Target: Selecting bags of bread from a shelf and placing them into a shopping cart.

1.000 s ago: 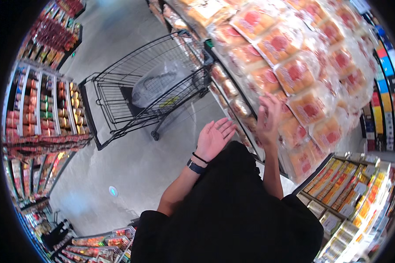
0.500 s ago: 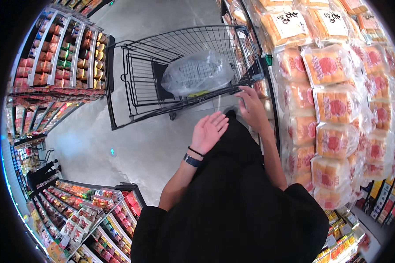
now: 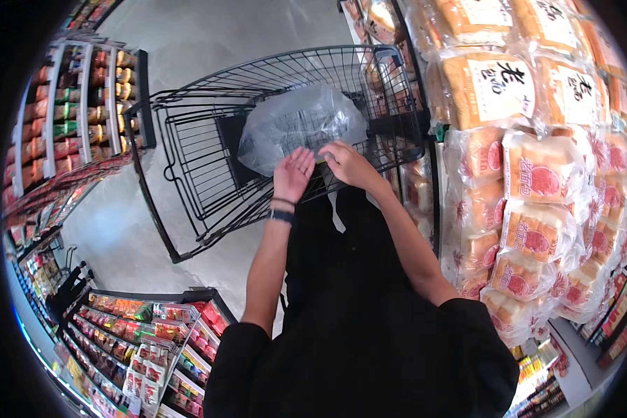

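A black wire shopping cart (image 3: 209,235) stands in front of me, with a large clear plastic bag (image 3: 285,115) lying inside it. What the bag holds is hard to make out. My left hand (image 3: 294,174), a dark band and a watch at its wrist, lies palm up with fingers stretched out at the bag's near edge. Just to its right, my right hand (image 3: 350,167) reaches over the cart's near side, fingers loosely bent and pointing left toward the bag. Nothing shows in either hand. Whether the fingertips touch the bag is unclear.
Stacked bags of bread (image 3: 536,233) rise close on my right. A shelf of packaged goods (image 3: 70,115) stands beyond the cart on the left, and another shelf (image 3: 139,348) is at the lower left. Grey floor (image 3: 111,223) runs between them.
Both hands have moved forward, from the cart's near side to the bag's near edge, and come closer together. The cart now appears nearer to my body.
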Tool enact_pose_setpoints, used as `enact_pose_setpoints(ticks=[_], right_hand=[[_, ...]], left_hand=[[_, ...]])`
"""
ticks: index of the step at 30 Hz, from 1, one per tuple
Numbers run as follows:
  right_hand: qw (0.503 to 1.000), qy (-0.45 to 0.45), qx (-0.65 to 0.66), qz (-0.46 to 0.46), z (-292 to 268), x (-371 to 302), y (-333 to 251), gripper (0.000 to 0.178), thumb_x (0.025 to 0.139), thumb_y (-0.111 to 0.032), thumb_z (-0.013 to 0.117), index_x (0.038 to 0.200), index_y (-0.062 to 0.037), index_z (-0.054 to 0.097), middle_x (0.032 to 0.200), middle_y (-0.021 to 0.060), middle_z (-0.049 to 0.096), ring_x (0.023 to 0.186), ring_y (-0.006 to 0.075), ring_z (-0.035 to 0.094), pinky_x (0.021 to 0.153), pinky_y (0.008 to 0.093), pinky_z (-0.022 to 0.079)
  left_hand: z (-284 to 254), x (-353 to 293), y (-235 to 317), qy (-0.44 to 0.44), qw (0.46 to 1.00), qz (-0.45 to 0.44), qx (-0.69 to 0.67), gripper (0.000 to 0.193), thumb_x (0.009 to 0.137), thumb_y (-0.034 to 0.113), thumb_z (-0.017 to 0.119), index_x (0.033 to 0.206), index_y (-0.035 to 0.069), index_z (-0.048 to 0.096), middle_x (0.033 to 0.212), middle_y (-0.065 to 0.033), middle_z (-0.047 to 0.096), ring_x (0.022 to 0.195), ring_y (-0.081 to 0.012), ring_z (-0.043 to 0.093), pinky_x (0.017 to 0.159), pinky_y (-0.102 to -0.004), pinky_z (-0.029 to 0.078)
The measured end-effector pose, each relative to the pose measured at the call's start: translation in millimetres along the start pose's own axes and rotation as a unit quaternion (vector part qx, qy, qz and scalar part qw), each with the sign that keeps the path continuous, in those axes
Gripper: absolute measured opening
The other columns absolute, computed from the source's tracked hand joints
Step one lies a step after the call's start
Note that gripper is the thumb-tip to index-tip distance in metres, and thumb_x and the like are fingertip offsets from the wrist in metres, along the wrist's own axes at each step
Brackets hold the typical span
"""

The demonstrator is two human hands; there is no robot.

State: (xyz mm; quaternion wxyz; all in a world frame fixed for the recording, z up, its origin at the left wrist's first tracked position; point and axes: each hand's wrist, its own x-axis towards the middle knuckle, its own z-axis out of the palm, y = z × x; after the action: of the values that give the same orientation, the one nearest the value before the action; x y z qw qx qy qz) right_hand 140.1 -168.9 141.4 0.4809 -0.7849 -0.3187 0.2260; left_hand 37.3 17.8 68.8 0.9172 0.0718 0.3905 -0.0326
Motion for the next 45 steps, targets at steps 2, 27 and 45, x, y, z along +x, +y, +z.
enact_pose_setpoints(ticks=[2, 27, 45], right_hand=[[0.997, 0.03, -0.033, 0.06, 25.4, 27.0, 33.4, 0.021, 0.093, -0.006, 0.058, 0.113, -0.0019, 0.063, 0.107, 0.0198, 0.065, 0.108, 0.0392, 0.061, 0.093, 0.0446, 0.05], [0.831, 0.279, 0.226, 0.425, 77.7, 156.6, 230.2, 0.049, 0.1, -0.01, 0.05, 0.148, -0.0079, 0.044, 0.126, 0.0125, 0.062, 0.096, 0.0265, 0.064, 0.091, 0.0387, 0.054], [0.803, -0.485, -0.211, 0.274, 135.4, 79.3, 214.6, 0.03, 0.083, -0.015, 0.061, 0.106, 0.0003, 0.073, 0.109, 0.0233, 0.073, 0.102, 0.0377, 0.072, 0.086, 0.0483, 0.057]], left_hand=[[-12.9, 54.3, 18.2, 0.165, 0.985, 0.0, 0.04, 0.05, 0.102, 0.029, 0.044, 0.144, 0.002, 0.043, 0.149, -0.0179, 0.045, 0.14, -0.0334, 0.044, 0.115, -0.0486, 0.038], [35.2, 191.1, 123.8, 0.06, 0.899, 0.144, 0.409, 0.062, 0.103, 0.017, 0.049, 0.161, 0.014, 0.029, 0.165, -0.0106, 0.032, 0.145, -0.0258, 0.04, 0.116, -0.0401, 0.03], [-12.8, 160.7, 78.7, 0.035, 0.869, -0.024, 0.493, 0.064, 0.096, 0.019, 0.061, 0.153, 0.002, 0.038, 0.158, -0.0212, 0.038, 0.147, -0.0305, 0.036, 0.118, -0.0369, 0.029]])
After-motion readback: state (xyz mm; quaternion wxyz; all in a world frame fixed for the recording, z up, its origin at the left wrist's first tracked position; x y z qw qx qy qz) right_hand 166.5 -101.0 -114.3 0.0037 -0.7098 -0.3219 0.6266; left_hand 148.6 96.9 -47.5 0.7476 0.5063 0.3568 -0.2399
